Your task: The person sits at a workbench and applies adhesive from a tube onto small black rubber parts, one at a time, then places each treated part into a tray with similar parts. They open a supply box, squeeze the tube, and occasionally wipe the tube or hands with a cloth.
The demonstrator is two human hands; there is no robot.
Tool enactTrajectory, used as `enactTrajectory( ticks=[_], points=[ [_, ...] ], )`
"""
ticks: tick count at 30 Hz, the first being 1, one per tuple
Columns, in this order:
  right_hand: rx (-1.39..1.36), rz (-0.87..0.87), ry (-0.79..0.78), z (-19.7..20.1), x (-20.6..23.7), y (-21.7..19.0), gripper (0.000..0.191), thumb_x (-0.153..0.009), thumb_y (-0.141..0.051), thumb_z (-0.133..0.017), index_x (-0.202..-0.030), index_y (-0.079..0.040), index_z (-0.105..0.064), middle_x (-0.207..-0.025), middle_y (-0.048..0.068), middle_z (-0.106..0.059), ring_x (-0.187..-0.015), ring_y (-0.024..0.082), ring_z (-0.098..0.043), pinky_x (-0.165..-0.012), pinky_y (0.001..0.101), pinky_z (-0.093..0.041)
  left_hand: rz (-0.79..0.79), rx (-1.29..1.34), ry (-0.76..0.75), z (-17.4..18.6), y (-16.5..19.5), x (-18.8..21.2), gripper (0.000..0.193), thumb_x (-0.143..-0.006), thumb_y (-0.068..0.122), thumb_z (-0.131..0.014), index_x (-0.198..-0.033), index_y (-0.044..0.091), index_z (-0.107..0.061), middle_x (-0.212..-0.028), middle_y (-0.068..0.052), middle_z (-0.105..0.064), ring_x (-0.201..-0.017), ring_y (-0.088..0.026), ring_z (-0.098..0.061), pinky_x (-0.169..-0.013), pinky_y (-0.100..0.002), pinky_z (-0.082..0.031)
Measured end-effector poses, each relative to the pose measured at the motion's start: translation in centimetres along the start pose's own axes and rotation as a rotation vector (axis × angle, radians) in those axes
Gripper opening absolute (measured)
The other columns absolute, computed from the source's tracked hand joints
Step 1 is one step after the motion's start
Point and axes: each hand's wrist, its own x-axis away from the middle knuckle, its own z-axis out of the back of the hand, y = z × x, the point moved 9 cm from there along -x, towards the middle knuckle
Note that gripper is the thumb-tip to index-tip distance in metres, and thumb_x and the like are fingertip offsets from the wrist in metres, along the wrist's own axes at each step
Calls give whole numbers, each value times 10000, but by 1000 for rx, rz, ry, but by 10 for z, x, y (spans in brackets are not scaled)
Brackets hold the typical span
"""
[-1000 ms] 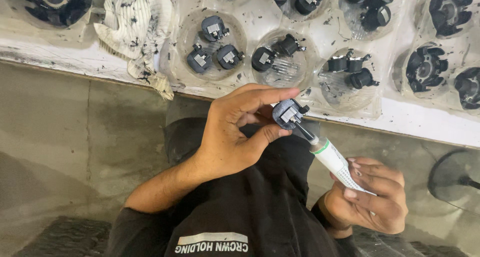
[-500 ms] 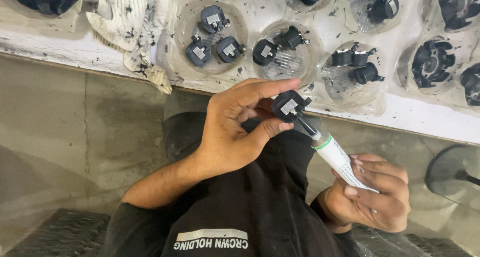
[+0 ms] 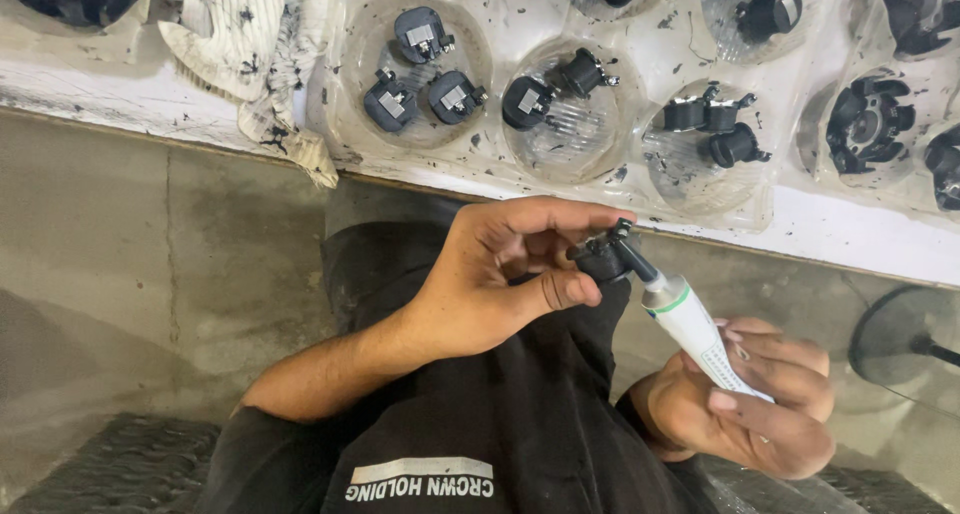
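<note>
My left hand (image 3: 500, 279) grips a small black plastic part (image 3: 603, 257) between thumb and fingers, held over my lap. My right hand (image 3: 745, 399) squeezes a white tube with a green band (image 3: 695, 334); its black nozzle touches the part. Both hands hover just below the edge of a white bench (image 3: 820, 224). On the bench, a clear plastic tray (image 3: 640, 44) has round wells holding several similar black parts (image 3: 420, 69).
A stained white cloth glove (image 3: 255, 44) lies on the bench at the left. Larger black ring-shaped parts (image 3: 870, 124) sit in wells at the right. Grey concrete floor (image 3: 120, 274) lies below, a dark mat (image 3: 110, 464) at lower left, a round black base (image 3: 905, 334) at right.
The black part has been turned in my left hand; its pale face no longer shows. The tube nozzle stays against it. The view has shifted slightly.
</note>
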Motion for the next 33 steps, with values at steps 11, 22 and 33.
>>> enactTrajectory(
  ticks=[11, 22, 33],
  points=[
    [-37, -39, -3, 6, 4, 9, 437, -794, 51, -911, -858, -75, -498, -806, 90, -572, -778, 223, -669, -584, 378, -657, 28, 114, 1, 3, -6, -2, 480, -1033, 89, -724, -1459, -70, -570, -1276, -142, -702, -937, -133, -712, -901, -281, -611],
    [-22, -51, -111, 4, 2, 10, 377, -777, 49, -902, -822, -68, -546, -816, 116, -615, -797, 235, -669, -617, 408, -674, 11, 242, -43, 7, -11, 0, 466, -1088, 174, -698, -1478, -42, -564, -1397, -149, -665, -859, -135, -707, -782, -255, -590],
    [-20, -154, 10, 35, -12, 24, 440, -884, -126, -925, -945, -85, -491, -924, 68, -559, -773, 182, -626, -653, 310, -577, -275, -540, -12, 24, 70, -35, 412, -995, -87, -812, -1354, 4, -632, -1269, -112, -715, -1065, -139, -754, -914, -281, -650]
  ],
)
